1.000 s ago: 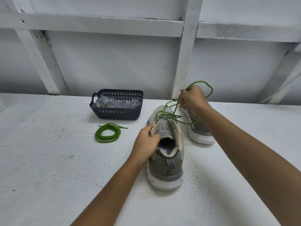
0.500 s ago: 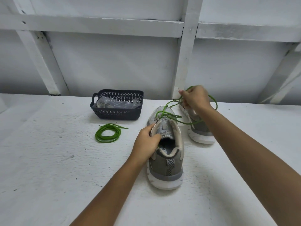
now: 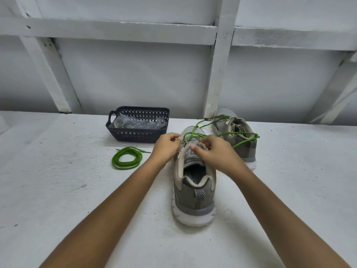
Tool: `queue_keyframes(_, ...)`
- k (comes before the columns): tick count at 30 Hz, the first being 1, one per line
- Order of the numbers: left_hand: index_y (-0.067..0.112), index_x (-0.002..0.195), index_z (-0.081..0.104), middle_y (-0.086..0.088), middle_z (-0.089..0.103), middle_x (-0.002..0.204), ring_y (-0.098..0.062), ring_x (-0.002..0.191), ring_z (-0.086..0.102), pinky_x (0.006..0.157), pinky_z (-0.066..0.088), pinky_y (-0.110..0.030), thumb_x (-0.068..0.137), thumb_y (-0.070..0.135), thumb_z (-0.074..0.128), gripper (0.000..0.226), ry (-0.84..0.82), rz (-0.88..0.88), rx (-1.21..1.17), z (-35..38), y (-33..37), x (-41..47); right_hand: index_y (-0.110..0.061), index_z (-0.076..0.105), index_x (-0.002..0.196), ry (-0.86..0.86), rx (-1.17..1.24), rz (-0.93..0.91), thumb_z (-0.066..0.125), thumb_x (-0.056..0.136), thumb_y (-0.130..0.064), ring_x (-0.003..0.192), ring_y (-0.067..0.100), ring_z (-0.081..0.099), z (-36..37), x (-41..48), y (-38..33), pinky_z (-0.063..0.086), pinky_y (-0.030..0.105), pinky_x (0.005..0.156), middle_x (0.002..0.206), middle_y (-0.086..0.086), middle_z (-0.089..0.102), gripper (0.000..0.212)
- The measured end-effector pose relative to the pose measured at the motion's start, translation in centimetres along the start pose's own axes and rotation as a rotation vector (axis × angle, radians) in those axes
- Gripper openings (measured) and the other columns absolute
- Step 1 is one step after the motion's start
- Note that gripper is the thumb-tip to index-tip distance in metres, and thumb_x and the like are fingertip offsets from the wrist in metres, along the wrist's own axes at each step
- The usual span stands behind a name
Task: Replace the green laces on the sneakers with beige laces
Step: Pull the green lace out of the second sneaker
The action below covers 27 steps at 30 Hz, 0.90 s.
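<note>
Unlacing the centre-frame grey mesh sneaker [image 3: 195,192]
The left hand [image 3: 167,147] and right hand [image 3: 211,152] pinch its green cord lace [image 3: 195,134]; crossings are best eased out singly.

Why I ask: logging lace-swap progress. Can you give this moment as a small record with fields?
near sneaker: heel toward camera; green lace loose, threaded only near the toe
green lace: slack loops trail over far sneaker
left hand: pinches near sneaker's left eyelet edge
right hand: pinches green lace at the tongue
far sneaker: behind, to the right
coiled lace: green, on table, left of near sneaker
basket: dark, holds clear packets
</note>
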<state>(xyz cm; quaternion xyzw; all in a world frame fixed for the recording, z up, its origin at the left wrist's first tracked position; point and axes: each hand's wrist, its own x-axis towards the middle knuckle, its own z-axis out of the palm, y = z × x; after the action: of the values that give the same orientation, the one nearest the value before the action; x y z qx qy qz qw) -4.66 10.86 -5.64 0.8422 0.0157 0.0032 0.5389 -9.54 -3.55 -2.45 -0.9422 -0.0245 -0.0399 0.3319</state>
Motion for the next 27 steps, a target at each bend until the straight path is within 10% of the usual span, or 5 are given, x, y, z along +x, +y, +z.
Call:
queue_keyframes(7,0.013,0.092,0.064,-0.004,0.067,0.094,-0.019,0.090,0.061,0.073,0.041,-0.025,0.092,0.015,0.056,0.009,0.010,0.123,0.240,0.6,0.3,2.4,-0.005,0.052,0.126,0.114,0.050,0.060,0.050,0.088,-0.011,0.119,0.028,0.047,2.2,-0.2,0.5,0.034,0.029,0.093,0.125,0.015,0.056,0.038)
queue_keyframes(15,0.016,0.086,0.042,-0.003,0.045,0.068,-0.007,0.037,0.047,0.054,0.046,-0.031,0.102,0.012,0.032,0.018,0.328,0.009,-0.342,-3.6,3.1,3.9,-0.005,0.051,0.124,0.121,0.022,0.085,0.046,0.091,-0.011,0.115,0.030,0.047,2.4,-0.3,0.7,0.034,0.031,0.089,0.122,0.016,0.054,0.034)
queue_keyframes(18,0.009,0.109,0.049,-0.004,0.053,0.082,-0.018,0.054,0.052,0.051,0.047,-0.030,0.100,0.014,0.035,0.017,0.343,-0.013,-0.119,-4.7,2.9,4.2,-0.006,0.052,0.123,0.126,0.018,0.084,0.046,0.090,-0.012,0.113,0.031,0.049,2.4,-0.2,0.6,0.036,0.031,0.087,0.121,0.016,0.055,0.034)
queue_keyframes(22,0.008,0.145,0.026,-0.021,0.024,0.145,-0.037,0.131,0.030,0.108,0.029,-0.047,0.093,0.015,0.045,0.055,0.236,0.132,0.584,-3.0,1.4,2.8,-0.006,0.052,0.122,0.123,0.022,0.084,0.046,0.090,-0.011,0.112,0.031,0.049,2.4,-0.3,0.5,0.035,0.030,0.085,0.119,0.017,0.055,0.033)
queue_keyframes(27,0.008,0.111,0.053,-0.012,0.057,0.116,-0.031,0.111,0.048,0.093,0.036,-0.041,0.092,0.026,0.045,0.028,0.253,0.364,0.843,-0.8,1.2,0.9,-0.006,0.053,0.123,0.128,0.036,0.086,0.047,0.090,-0.011,0.112,0.031,0.049,2.3,-0.4,0.5,0.034,0.030,0.085,0.120,0.016,0.056,0.033)
